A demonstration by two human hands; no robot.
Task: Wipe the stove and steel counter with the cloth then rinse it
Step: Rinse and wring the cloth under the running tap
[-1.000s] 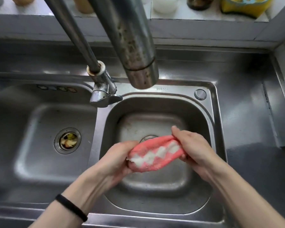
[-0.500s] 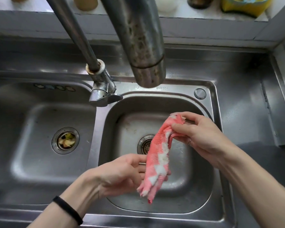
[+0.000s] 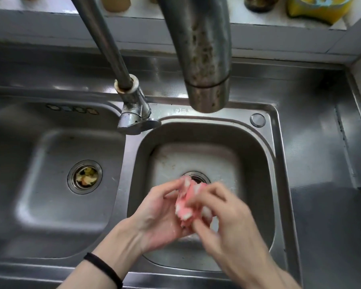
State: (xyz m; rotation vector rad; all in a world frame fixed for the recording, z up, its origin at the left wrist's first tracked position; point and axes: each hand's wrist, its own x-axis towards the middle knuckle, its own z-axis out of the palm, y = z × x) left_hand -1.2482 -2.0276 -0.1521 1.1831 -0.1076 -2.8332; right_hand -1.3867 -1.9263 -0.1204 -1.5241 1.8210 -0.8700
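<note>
Head view, cloth: we see the pink-and-white cloth (image 3: 189,205) bunched into a wad between both hands. It is above the right basin (image 3: 276,163), just at 6 o'clock of that basin's drain (image 3: 196,177).
Head view, left hand: the left hand (image 3: 161,217) comes in from 7 o'clock. Its fingers curl round the cloth's left side and grasp it, and we note a black band (image 3: 104,268) on the wrist.
Head view, right hand: the right hand (image 3: 227,222) comes in from 5 o'clock and is blurred. Its fingers bend over the cloth's right side and clutch it.
Head view, faucet: the spout (image 3: 204,59) hangs at 12 o'clock of the hands. We cannot make out any water running from it.
Head view, left basin: the left basin (image 3: 40,184) lies at 9 o'clock of the hands. Its strainer (image 3: 84,176) holds food scraps.
Head view, steel counter: the steel counter (image 3: 321,142) spreads out at 3 o'clock of the right basin.
Head view, ledge: a yellow item (image 3: 319,7) sits at 1 o'clock, cut off by the frame.
</note>
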